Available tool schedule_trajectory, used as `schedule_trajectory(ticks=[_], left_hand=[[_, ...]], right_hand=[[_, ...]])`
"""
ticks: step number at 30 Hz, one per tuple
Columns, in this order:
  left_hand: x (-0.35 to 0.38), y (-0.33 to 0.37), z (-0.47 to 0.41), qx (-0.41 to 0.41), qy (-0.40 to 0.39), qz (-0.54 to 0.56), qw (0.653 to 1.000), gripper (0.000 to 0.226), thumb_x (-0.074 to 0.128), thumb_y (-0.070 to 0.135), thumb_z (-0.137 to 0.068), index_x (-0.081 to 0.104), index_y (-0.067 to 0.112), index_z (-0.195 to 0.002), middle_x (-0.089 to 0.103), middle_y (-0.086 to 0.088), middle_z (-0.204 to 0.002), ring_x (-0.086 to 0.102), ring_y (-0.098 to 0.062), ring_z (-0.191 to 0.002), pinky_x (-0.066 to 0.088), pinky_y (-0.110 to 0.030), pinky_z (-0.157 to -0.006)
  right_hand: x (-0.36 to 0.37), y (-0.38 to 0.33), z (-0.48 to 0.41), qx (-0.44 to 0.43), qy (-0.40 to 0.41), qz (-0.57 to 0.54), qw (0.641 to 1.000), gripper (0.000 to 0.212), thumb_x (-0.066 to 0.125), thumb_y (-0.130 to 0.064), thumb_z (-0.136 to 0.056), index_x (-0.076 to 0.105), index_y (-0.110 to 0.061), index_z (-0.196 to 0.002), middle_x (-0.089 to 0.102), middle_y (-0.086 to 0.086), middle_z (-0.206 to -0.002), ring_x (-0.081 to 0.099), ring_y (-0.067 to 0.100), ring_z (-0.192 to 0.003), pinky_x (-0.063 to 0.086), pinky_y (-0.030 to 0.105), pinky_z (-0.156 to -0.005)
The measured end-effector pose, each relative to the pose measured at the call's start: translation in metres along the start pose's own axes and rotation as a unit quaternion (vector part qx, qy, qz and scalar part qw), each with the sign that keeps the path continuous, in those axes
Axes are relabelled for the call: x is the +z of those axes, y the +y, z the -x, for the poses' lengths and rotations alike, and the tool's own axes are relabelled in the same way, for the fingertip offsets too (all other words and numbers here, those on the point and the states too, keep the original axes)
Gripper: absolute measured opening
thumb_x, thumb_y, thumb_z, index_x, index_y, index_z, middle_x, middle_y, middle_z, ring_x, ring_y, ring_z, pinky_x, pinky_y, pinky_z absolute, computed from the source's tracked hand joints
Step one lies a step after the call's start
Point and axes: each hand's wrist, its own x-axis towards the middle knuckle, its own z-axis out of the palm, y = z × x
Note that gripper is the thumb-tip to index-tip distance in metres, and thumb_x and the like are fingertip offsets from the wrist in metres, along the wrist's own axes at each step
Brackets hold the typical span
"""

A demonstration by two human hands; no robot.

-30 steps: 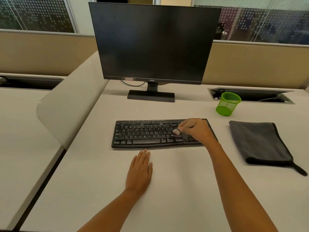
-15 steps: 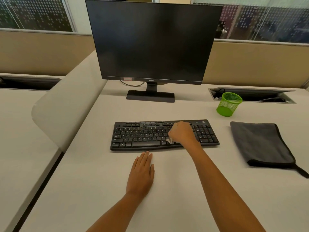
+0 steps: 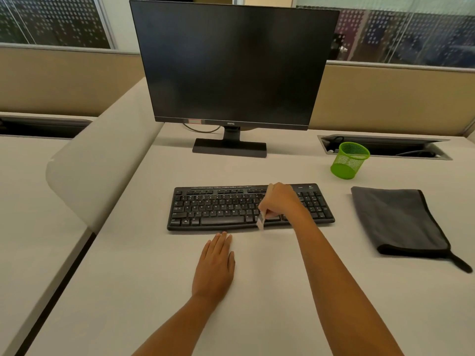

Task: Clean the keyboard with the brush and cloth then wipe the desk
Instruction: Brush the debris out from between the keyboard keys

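Observation:
A black keyboard lies across the middle of the beige desk. My right hand hovers over its right-centre keys and grips a small pale brush, whose bristles point down at the bottom key row near the front edge. My left hand rests flat on the desk just in front of the keyboard, fingers straight and together. A folded dark grey cloth lies on the desk to the right of the keyboard, untouched.
A black monitor on its stand sits behind the keyboard. A green mesh cup stands at the back right beside an open cable slot. A curved beige divider borders the desk on the left.
My right hand has swept the brush leftward from beside the number pad to the keyboard's right-centre, and the bristles now reach the front row. My left hand has stayed flat on the desk.

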Motion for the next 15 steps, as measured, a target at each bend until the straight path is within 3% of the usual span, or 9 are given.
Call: schedule_trajectory(ticks=[3,6,10,12,14,15], left_hand=[[-0.001,0.002,0.001,-0.003,-0.001,-0.020,1.000,0.051,0.025,0.030,-0.094,0.051,0.010,-0.132,0.050,-0.007,-0.137,0.047,-0.020,-0.127,0.031,-0.037,-0.107],[-0.001,0.005,0.003,0.002,0.013,-0.033,0.999,0.048,0.026,0.027,-0.095,0.057,0.008,-0.126,0.057,-0.008,-0.130,0.054,-0.021,-0.120,0.039,-0.042,-0.100],[0.001,0.008,0.003,-0.010,0.028,-0.049,0.998,0.056,0.012,0.030,-0.100,0.058,0.009,-0.125,0.058,-0.007,-0.128,0.055,-0.021,-0.119,0.037,-0.041,-0.100],[0.004,0.009,0.003,-0.014,0.037,-0.050,0.998,0.060,0.008,0.031,-0.101,0.058,0.009,-0.125,0.058,-0.007,-0.128,0.055,-0.021,-0.119,0.037,-0.040,-0.100],[0.006,0.010,0.003,-0.015,0.049,-0.046,0.998,0.054,0.014,0.029,-0.100,0.059,0.009,-0.124,0.059,-0.007,-0.128,0.055,-0.022,-0.118,0.038,-0.040,-0.099],[0.007,0.010,0.002,-0.014,0.056,-0.044,0.997,0.050,0.021,0.027,-0.098,0.059,0.009,-0.124,0.059,-0.007,-0.128,0.056,-0.022,-0.118,0.039,-0.040,-0.099]], right_hand=[[-0.008,0.005,-0.010,-0.005,0.129,-0.090,0.988,0.023,0.049,-0.010,-0.089,0.071,-0.004,-0.086,0.070,0.005,-0.083,0.060,0.010,-0.060,0.049,0.018,-0.051],[-0.012,0.002,-0.014,-0.036,0.222,-0.234,0.946,0.018,0.059,-0.007,-0.085,0.074,-0.009,-0.093,0.071,0.004,-0.088,0.061,0.012,-0.076,0.050,0.021,-0.068],[-0.002,0.001,-0.023,-0.026,0.164,-0.188,0.968,0.020,0.055,-0.005,-0.087,0.073,-0.006,-0.095,0.070,0.005,-0.089,0.059,0.010,-0.071,0.047,0.016,-0.064],[0.005,0.003,-0.026,-0.018,0.143,-0.129,0.981,0.025,0.050,-0.008,-0.091,0.073,-0.001,-0.098,0.071,0.011,-0.096,0.065,0.018,-0.082,0.052,0.022,-0.069],[0.007,0.004,-0.025,-0.013,0.112,-0.025,0.993,0.027,0.047,-0.011,-0.092,0.068,0.005,-0.100,0.069,0.015,-0.096,0.065,0.027,-0.089,0.055,0.027,-0.069],[0.005,0.005,-0.025,-0.014,0.090,0.004,0.996,0.023,0.049,-0.011,-0.091,0.065,0.004,-0.099,0.066,0.014,-0.092,0.064,0.026,-0.085,0.052,0.024,-0.060]])
